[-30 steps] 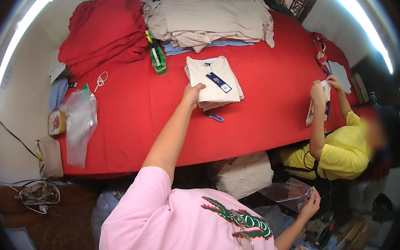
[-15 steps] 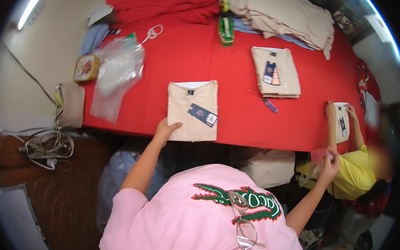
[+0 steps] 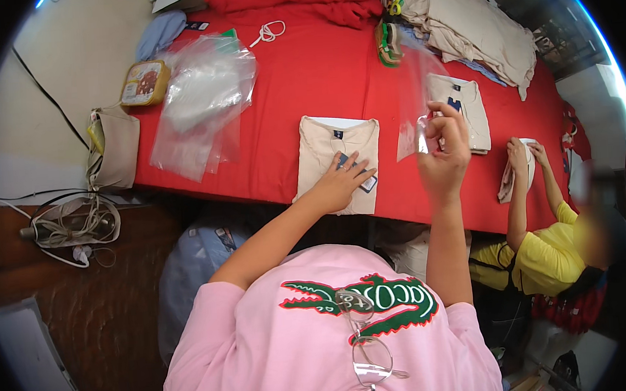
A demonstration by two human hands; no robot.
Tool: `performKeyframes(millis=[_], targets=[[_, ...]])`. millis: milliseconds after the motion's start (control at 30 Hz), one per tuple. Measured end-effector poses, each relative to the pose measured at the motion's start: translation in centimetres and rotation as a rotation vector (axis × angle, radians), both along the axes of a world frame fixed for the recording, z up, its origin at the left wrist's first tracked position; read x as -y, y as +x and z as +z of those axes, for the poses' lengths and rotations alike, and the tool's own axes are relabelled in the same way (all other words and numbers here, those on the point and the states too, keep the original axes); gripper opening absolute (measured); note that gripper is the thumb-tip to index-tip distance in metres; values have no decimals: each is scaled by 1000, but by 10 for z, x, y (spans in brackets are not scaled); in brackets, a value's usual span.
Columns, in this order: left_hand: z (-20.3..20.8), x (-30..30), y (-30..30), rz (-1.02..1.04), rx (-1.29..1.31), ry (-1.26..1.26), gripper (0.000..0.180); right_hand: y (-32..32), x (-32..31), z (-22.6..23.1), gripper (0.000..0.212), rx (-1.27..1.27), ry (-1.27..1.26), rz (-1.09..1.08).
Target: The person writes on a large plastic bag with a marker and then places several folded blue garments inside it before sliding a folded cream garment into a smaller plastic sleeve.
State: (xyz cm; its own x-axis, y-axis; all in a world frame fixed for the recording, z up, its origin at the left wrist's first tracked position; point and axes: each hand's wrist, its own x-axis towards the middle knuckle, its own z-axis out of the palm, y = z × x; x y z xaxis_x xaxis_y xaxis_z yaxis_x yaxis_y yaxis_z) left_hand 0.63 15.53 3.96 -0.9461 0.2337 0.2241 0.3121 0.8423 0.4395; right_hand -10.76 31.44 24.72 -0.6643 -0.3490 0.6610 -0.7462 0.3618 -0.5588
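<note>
A folded beige shirt (image 3: pixel 314 151) lies at the table's near edge, with white card showing at its collar. My left hand (image 3: pixel 337 185) rests flat on it, fingers spread, partly covering the dark hang tag (image 3: pixel 367 183). To the right, my right hand (image 3: pixel 445 148) is raised above the table, pinching a clear plastic bag (image 3: pixel 408 93). The bag hangs partly in front of a second folded beige shirt (image 3: pixel 474 114), whose dark tag shows behind my fingers.
Clear plastic bags (image 3: pixel 204 109) lie left on the red-covered table (image 3: pixel 278 90), beside a yellow tub (image 3: pixel 145 84). Red cloth (image 3: pixel 294 3) and beige garments (image 3: pixel 486 41) are piled at the back. At right, a co-worker's hands (image 3: pixel 522 155) hold a folded beige garment.
My right hand has come up from low on the right to above the table with the plastic bag. My left hand has moved from the shirt's left edge onto its front.
</note>
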Motion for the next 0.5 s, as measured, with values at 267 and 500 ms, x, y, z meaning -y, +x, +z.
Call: performKeyframes(millis=[267, 500], targets=[[2, 38, -2, -179, 445, 1517, 59, 14, 16, 16, 20, 70, 28, 6], [30, 71, 35, -55, 488, 2538, 100, 99, 15, -37, 18, 406, 629, 407]])
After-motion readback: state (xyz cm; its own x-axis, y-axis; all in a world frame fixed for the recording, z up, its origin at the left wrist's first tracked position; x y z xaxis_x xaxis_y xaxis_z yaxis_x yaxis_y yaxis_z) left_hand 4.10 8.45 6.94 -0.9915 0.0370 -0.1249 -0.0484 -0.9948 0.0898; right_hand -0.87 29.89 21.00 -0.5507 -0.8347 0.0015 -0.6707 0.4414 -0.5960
